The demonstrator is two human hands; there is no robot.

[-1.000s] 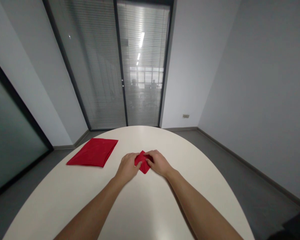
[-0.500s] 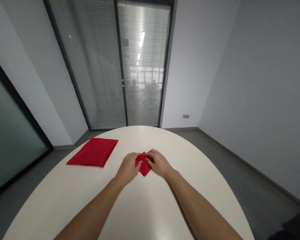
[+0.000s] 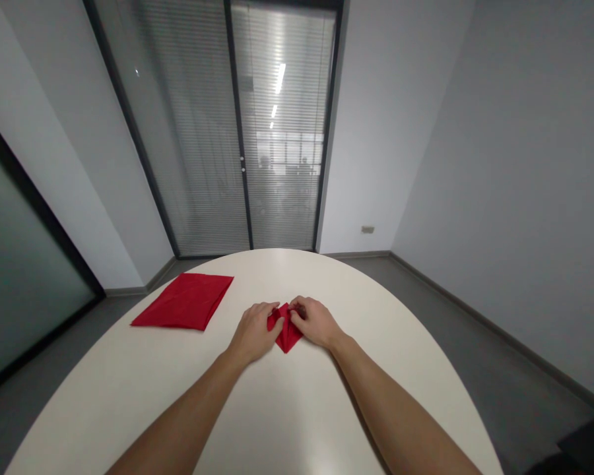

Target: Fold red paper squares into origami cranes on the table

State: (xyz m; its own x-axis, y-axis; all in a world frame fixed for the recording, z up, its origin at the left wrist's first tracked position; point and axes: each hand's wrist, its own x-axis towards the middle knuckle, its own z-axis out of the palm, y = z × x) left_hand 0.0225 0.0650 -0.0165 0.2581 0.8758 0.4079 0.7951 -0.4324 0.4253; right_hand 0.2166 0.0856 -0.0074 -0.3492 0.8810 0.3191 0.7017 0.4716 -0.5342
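A small folded red sheet [image 3: 286,340], of paper or cloth, lies on the white table between my hands. It is diamond-shaped, with a point toward me and a crease down its middle. My left hand [image 3: 257,330] grips its left side, thumb on top and fingers along the far left edge. On the opposite side, the curled fingers and thumb of my right hand [image 3: 315,322] pinch the upper right part. My fingers partly hide both side corners.
A larger folded red sheet [image 3: 185,303] lies flat at the left of the round white table [image 3: 272,415]. Beyond the table's far edge stands a glass partition with blinds [image 3: 284,198]. Part of a dark object [image 3: 587,442] shows at the lower right.
The small red sheet's near point has shifted slightly toward me, and its middle folds look more raised. My right fingertips have moved a little along the top; my left hand is nearly still.
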